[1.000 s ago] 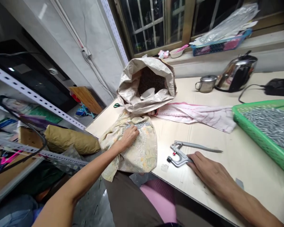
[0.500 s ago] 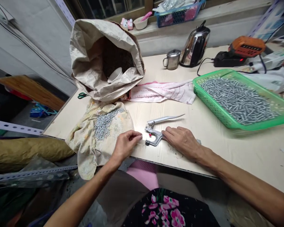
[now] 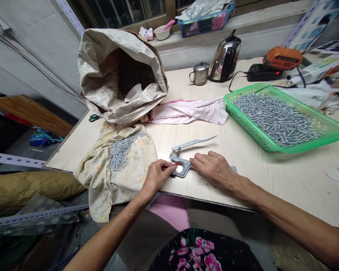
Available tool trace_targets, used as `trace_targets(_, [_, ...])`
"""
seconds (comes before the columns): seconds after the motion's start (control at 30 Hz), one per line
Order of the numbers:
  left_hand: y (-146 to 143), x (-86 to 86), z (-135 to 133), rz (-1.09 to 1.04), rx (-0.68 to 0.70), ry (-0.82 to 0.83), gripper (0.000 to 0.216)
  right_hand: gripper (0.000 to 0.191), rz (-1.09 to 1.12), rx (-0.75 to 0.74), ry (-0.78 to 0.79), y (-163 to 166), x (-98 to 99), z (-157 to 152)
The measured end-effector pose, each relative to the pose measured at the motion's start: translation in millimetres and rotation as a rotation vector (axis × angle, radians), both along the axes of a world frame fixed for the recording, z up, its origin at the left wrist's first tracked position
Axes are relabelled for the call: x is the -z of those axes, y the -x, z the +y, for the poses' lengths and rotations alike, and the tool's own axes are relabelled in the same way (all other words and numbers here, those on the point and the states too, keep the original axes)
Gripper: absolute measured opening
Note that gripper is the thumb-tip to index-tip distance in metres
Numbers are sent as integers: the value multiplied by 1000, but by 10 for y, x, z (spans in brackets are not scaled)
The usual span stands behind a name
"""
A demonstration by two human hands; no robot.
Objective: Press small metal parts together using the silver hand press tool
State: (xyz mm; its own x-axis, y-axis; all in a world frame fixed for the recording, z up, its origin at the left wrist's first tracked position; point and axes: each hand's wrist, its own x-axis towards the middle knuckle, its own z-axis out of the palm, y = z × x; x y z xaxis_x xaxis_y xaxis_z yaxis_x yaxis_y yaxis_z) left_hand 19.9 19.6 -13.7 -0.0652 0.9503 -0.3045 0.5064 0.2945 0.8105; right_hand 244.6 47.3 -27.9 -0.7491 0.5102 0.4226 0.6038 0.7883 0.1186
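Head view: the left hand (image 3: pixel 157 175) reaches in from lower left, its grip pressed together at the mouth of grey metal snap-fastener pliers (image 3: pixel 187 165), hiding any small piece between the fingertips. The right hand (image 3: pixel 214 169), knuckles up, curls around their lower handle on the pale, wood-grained tabletop (image 3: pixel 251 169); the slim, slightly curved upper handle (image 3: pixel 197 142) stands spread above a coil spring and red tip.

Left hand (image 3: pixel 157 174), on the patterned cloth (image 3: pixel 140 158) a second ago, now has fingertips at the mouth of the pliers (image 3: pixel 187 165).
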Motion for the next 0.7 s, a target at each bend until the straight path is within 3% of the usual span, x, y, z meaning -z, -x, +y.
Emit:
trace_targets(0.2, [20, -148, 90, -8, 109, 274, 17, 26, -31, -12, 118, 20, 69, 18])
trace_targets(0.37, [28, -248, 146, -30, 78, 498, 20, 23, -50, -15, 240, 39, 73, 30])
trace_targets(0.53, [-4, -357, 209, -23, 109, 616, 28, 21, -59, -20, 365, 33, 38, 49])
trace_targets(0.7, [-40, -390, 278, 45, 145, 647, 28, 19, -58, -39, 372, 18, 50, 47])
